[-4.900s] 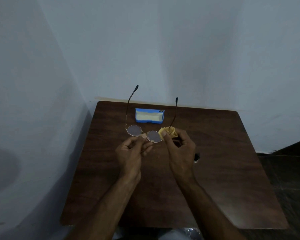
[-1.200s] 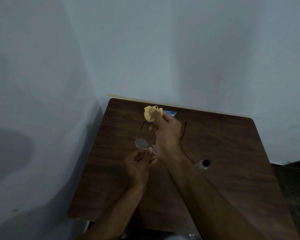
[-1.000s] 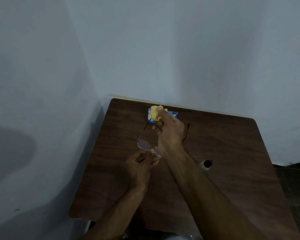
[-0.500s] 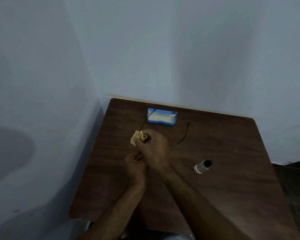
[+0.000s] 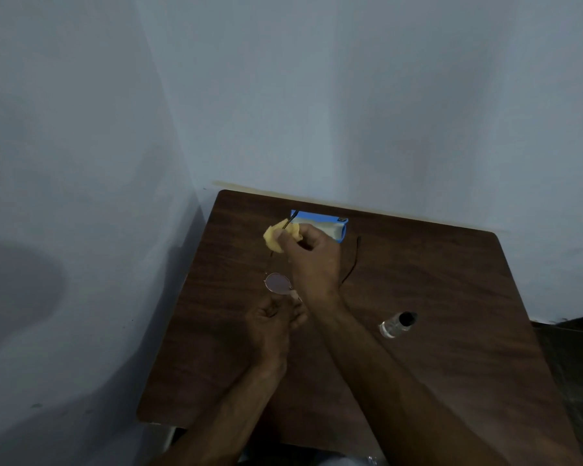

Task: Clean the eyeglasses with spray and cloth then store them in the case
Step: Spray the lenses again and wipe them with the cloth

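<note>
Both hands busy: your left hand (image 5: 273,322) pinches the eyeglasses (image 5: 278,283) by the bridge, your right hand (image 5: 313,260) grips the cloth (image 5: 276,238) on one temple.

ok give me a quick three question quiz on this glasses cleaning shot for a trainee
1. True or false: the blue case lies near the far edge of the table.
2. Which hand holds the yellow cloth? A left, B right, C neither.
3. Which part of the eyeglasses is the cloth wrapped round?
Key: 1 true; 2 B, the right hand; 3 a temple arm, near its tip.
</note>
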`<action>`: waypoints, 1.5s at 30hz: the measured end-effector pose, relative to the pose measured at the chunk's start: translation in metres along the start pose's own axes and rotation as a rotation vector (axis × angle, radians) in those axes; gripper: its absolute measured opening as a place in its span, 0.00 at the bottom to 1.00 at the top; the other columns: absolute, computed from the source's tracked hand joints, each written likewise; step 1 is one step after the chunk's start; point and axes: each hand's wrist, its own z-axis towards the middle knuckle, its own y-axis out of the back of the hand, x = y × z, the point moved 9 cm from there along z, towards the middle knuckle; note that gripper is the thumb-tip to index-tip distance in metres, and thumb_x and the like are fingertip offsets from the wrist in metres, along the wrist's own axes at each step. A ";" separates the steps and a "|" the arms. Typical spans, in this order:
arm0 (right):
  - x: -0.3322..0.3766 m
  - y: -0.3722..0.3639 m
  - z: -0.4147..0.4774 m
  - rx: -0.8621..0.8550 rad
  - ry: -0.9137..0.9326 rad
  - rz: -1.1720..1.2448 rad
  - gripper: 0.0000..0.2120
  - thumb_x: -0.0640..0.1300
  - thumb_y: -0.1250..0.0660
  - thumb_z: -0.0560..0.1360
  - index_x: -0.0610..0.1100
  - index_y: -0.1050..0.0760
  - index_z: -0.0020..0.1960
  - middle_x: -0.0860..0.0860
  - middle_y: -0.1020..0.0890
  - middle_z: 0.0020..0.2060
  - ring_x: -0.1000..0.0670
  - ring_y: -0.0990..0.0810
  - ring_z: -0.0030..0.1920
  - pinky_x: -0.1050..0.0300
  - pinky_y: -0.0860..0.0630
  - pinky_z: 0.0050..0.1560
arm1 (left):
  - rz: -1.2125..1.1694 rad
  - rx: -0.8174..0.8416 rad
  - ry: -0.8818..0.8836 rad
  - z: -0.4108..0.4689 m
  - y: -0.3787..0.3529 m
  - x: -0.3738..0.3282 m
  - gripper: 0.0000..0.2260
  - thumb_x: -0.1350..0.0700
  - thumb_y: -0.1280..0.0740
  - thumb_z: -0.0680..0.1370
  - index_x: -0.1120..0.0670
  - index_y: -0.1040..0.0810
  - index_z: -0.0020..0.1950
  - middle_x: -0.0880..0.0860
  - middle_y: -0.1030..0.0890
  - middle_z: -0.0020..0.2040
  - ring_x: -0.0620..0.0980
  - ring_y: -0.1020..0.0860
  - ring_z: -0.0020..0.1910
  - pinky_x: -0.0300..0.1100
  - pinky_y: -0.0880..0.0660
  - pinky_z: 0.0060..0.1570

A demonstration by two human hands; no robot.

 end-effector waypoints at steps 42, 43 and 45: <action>-0.289 0.211 -0.027 -0.247 -0.348 -0.472 0.07 0.47 0.33 0.72 0.51 0.16 0.41 0.50 0.13 0.40 0.44 0.13 0.45 0.38 0.17 0.51 | -0.207 0.003 0.038 0.011 0.001 0.012 0.03 0.63 0.28 0.81 0.61 0.15 0.52 0.57 0.12 0.44 0.51 0.13 0.41 0.41 0.15 0.41; -0.288 0.211 -0.028 -0.234 -0.344 -0.525 0.05 0.46 0.32 0.73 0.51 0.17 0.41 0.50 0.13 0.41 0.43 0.14 0.46 0.40 0.17 0.51 | -0.206 0.005 0.038 0.010 0.000 0.011 0.03 0.63 0.28 0.81 0.62 0.15 0.52 0.57 0.12 0.44 0.51 0.13 0.41 0.41 0.15 0.41; -0.260 0.205 -0.036 -0.231 -0.343 -0.588 0.06 0.40 0.30 0.76 0.50 0.18 0.43 0.46 0.13 0.43 0.42 0.15 0.48 0.46 0.19 0.51 | -0.207 0.010 0.040 0.009 -0.001 0.011 0.02 0.63 0.28 0.81 0.61 0.16 0.51 0.56 0.12 0.43 0.50 0.13 0.40 0.41 0.15 0.41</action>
